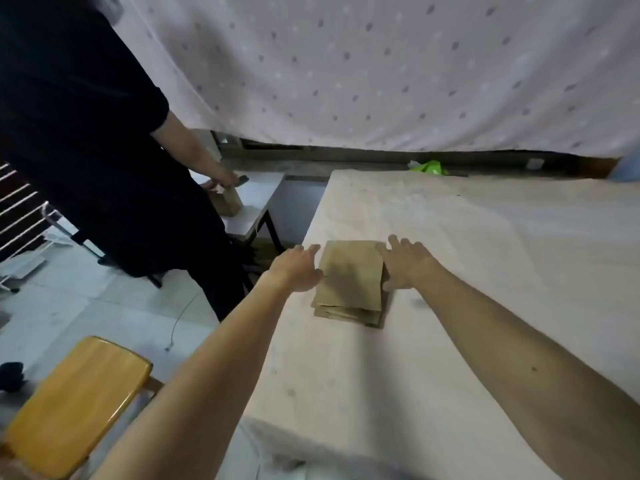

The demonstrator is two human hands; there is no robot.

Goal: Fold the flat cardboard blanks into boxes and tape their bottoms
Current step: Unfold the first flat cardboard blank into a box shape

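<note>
A small stack of flat brown cardboard blanks [349, 282] lies on the cloth-covered table [467, 271], near its left edge. My left hand [298, 268] is at the stack's left side with fingers stretched out, its thumb by the edge. At the stack's right side is my right hand [403, 263], fingers spread and straight, its fingertips near the far right corner. Neither hand grips a blank. No tape is in view.
Another person in dark clothes [86, 133] stands at the left, working on a small brown box [228, 202] on a white side table [256, 202]. A yellow wooden chair [76, 403] stands at the lower left. A dotted curtain hangs behind; a green item [429, 168] lies at the table's far edge.
</note>
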